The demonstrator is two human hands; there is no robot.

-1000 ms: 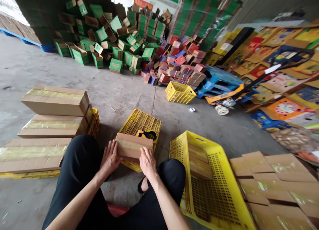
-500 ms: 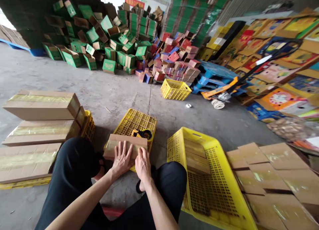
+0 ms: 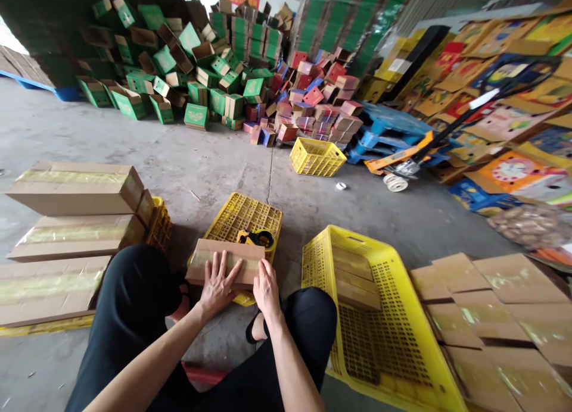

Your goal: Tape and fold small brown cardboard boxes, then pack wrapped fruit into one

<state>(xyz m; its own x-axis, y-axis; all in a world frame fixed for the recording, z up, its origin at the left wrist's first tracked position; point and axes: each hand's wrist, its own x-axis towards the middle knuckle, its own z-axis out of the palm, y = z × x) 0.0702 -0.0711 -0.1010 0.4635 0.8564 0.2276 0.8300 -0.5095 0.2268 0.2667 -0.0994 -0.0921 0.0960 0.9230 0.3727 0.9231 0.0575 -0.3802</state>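
A long brown cardboard box (image 3: 243,254) with clear tape along its top lies across an upturned yellow plastic crate (image 3: 243,209) in front of me. My left hand (image 3: 218,286) rests flat on the box top with its fingers spread. At the box's right end is my right hand (image 3: 267,287), its thumb and fingers pinched together against the edge. Whatever sits between those fingertips is too small to make out. Just behind the box, on the crate, lies a yellow and black tape dispenser (image 3: 255,239).
Taped cartons (image 3: 71,189) are stacked at left. On the right stands a large yellow crate (image 3: 397,281) holding small boxes (image 3: 355,278), beside more taped boxes (image 3: 500,317). Farther off are a yellow basket (image 3: 318,158), a pallet jack (image 3: 409,162) and heaped green boxes (image 3: 196,115).
My right hand has slid right, from the box's top near the end to its right edge. The left hand stays flat on the box. The view has shifted slightly.
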